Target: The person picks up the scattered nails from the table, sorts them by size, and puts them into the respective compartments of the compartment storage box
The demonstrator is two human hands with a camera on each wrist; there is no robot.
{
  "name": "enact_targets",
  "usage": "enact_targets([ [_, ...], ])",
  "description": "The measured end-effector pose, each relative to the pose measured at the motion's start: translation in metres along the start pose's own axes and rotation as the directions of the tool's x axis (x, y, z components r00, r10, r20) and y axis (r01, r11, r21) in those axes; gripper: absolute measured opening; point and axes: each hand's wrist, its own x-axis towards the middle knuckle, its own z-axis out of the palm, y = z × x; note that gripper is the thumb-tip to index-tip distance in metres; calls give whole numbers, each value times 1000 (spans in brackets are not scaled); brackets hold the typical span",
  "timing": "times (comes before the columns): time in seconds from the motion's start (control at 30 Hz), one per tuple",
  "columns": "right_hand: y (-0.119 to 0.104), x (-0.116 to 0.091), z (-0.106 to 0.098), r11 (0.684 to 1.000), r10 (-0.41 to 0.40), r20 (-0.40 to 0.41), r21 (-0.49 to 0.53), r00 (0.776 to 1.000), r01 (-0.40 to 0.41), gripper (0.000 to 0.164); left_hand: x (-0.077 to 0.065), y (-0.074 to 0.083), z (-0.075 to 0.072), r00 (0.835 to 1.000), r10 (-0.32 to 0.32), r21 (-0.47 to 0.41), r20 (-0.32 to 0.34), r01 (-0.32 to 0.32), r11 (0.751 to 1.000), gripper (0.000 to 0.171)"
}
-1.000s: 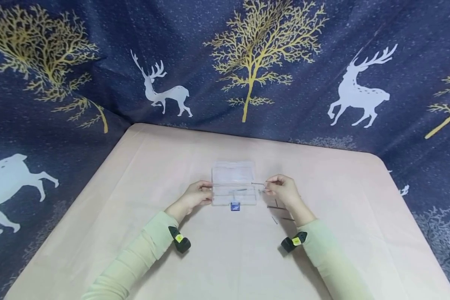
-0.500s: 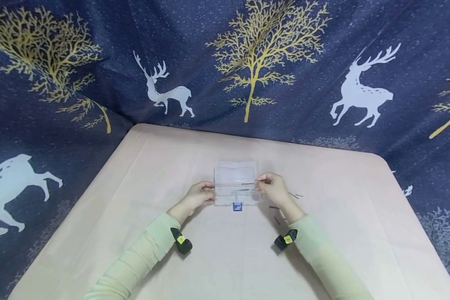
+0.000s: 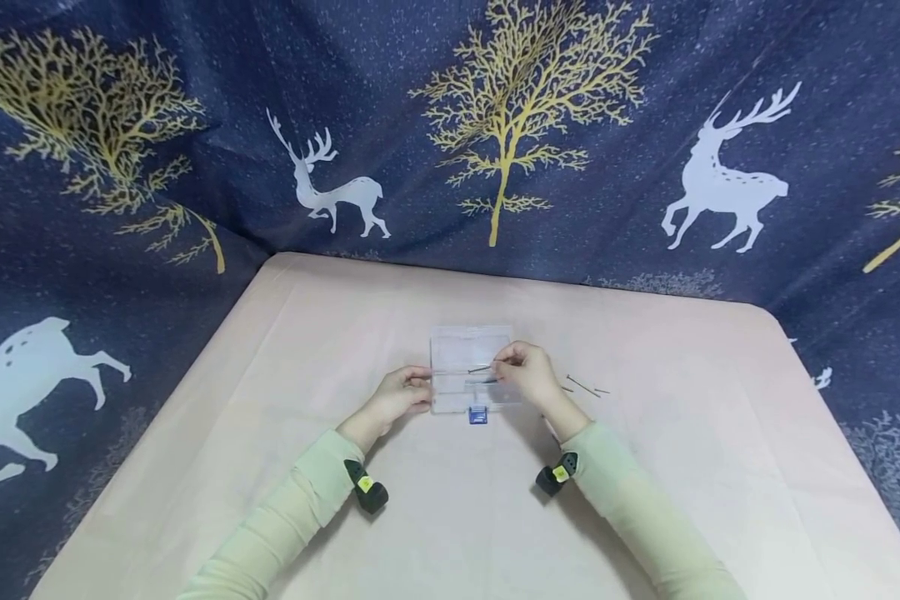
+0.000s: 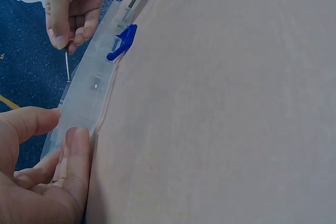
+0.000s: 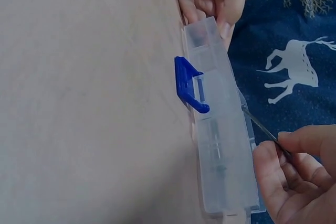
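Note:
A clear plastic compartment box (image 3: 450, 402) lies with its lid (image 3: 468, 340) raised at the back and its blue latch (image 3: 477, 415) hanging at the front. At its left end, my left hand (image 3: 396, 396) grips the box between thumb and fingers. My right hand (image 3: 527, 371) pinches a long thin nail (image 5: 262, 124) between thumb and fingertips, over the back compartment. The nail's head end points left, toward the middle of the box. Inside, another thin metal piece (image 3: 480, 382) lies partly hidden behind the right fingers.
Several loose nails (image 3: 583, 385) lie on the pale tablecloth (image 3: 450, 517) right of the box, some partly behind the right forearm. A dark blue curtain (image 3: 420, 108) with deer and trees hangs along the table's back edge.
My right hand has moved left with the nail, from beside the box to over it. The left hand keeps its grip on the left end.

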Motion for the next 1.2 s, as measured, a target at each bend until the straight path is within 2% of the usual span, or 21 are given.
enact_targets([
  [0.3,-1,-1,-1,999,20,37,-41,999,-18,7,3,-2,2,1000,-11,9,-17,11,1000,47],
  [0.67,-6,-5,-13,999,3,38,-45,999,-1,11,2,-2,2,1000,-1,28,-28,1,1000,46],
  [0.87,-7,-7,-22,997,-7,46,-81,999,11,11,1,-2,2,999,-12,26,-36,13,1000,47],
  [1.0,-7,-8,-29,991,-37,50,-129,998,43,10,2,-2,2,999,-13,26,-37,14,1000,47],
  [1.2,-7,-12,-41,964,-67,85,-253,994,87,10,2,-2,3,999,-10,36,-37,11,999,46],
])
